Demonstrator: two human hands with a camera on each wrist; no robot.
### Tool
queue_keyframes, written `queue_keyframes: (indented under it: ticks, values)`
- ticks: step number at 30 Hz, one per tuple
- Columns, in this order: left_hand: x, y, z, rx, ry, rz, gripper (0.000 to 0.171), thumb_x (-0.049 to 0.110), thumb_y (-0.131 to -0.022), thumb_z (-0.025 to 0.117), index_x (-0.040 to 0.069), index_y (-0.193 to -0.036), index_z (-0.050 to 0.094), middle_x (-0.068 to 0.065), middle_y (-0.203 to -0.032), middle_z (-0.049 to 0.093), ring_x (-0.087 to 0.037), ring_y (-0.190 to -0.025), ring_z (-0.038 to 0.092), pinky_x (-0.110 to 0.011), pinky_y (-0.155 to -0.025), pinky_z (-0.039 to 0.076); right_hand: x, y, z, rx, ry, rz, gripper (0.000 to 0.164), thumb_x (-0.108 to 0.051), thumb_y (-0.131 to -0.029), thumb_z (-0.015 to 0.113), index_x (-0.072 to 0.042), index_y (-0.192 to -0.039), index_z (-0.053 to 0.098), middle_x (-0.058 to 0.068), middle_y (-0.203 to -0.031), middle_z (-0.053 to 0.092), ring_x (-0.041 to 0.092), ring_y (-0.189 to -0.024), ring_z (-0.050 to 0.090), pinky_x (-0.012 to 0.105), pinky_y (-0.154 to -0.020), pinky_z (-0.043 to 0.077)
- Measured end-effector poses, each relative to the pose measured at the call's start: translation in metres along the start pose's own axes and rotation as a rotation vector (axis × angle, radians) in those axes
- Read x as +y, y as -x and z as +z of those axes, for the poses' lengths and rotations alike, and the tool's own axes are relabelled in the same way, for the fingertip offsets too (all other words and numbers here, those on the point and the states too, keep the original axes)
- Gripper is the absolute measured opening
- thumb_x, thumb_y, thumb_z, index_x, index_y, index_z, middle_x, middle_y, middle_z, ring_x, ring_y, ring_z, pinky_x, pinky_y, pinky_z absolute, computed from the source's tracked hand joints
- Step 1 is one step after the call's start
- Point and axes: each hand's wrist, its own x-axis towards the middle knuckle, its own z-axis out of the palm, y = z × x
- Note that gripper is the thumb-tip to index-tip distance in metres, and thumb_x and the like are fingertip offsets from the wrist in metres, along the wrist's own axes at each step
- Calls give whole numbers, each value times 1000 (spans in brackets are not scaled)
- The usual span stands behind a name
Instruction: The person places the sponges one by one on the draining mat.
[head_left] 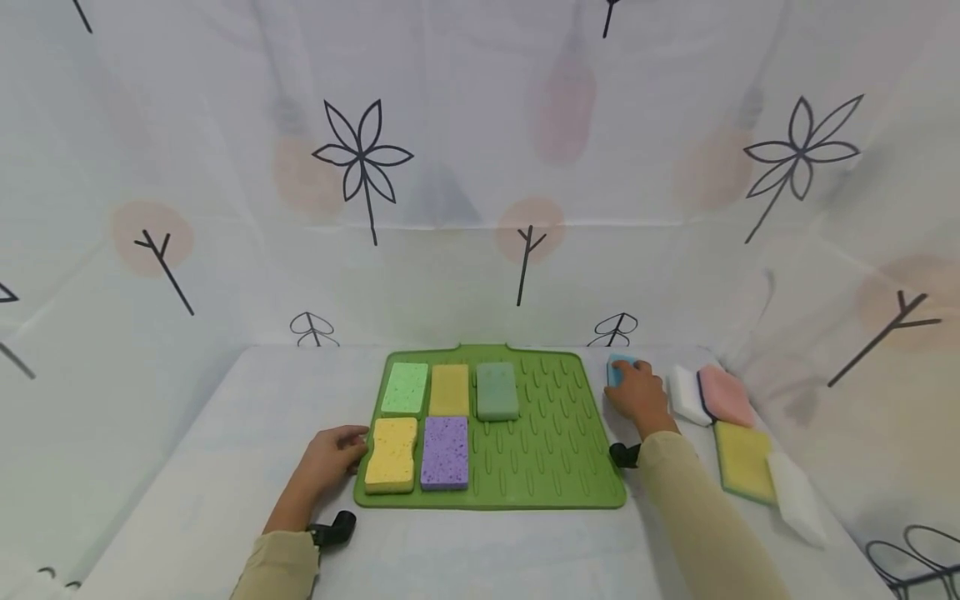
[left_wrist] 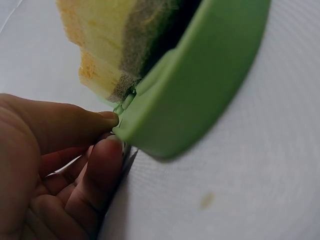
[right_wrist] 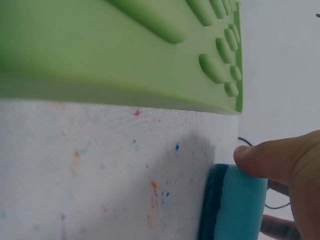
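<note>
A green ridged drying mat (head_left: pixel 540 467) lies on the table. At its left edge my left hand (head_left: pixel 334 454) pinches the rim between thumb and finger, as the left wrist view shows close up. Beyond the mat's right edge, my right hand (head_left: pixel 637 393) grips a blue sponge (right_wrist: pixel 242 205) with a darker scouring side; thumb and fingers are on opposite sides of it. On the mat's left part sit a light green sponge (head_left: pixel 406 388), a yellow sponge (head_left: pixel 449 390), a grey-green sponge (head_left: pixel 497 391), a wavy-edged yellow sponge (head_left: pixel 391 454) and a purple sponge (head_left: pixel 446 452).
At the right of the table lie a white sponge (head_left: pixel 686 393), a pink sponge (head_left: pixel 726 395) with a dark side, a yellow sponge with a green side (head_left: pixel 744 462) and another white sponge (head_left: pixel 795 500). A patterned white curtain (head_left: pixel 465 283) hangs behind the table.
</note>
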Motion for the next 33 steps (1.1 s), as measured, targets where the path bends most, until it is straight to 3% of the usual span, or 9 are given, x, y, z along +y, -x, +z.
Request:
queue_keyframes:
  ticks: [15,24,33]
  values:
    - [0,2,0,-9,4,3,39,24,-84,58,10,-121,57,-4,-95,60,-12,-69,56,-26,-60,45,-1,12,-4,10,5,-30,60,-32,-86,54,-9,-138,34,31,-141,19,56,-115,34,62,-88,36]
    - [-2,1,-2,5,1,71,36,18,-84,57,8,-119,58,-4,-91,60,-12,-65,56,-26,-58,46,-3,16,-5,65,16,-72,59,-32,-86,54,-8,-136,37,30,-139,24,55,-113,38,61,-87,38]
    - [-1,2,-1,4,3,54,36,19,-84,58,9,-119,58,-4,-92,60,-12,-66,56,-26,-58,46,-4,26,-3,57,7,-68,59,-33,-86,54,-9,-137,36,31,-140,23,54,-114,38,61,-88,37]
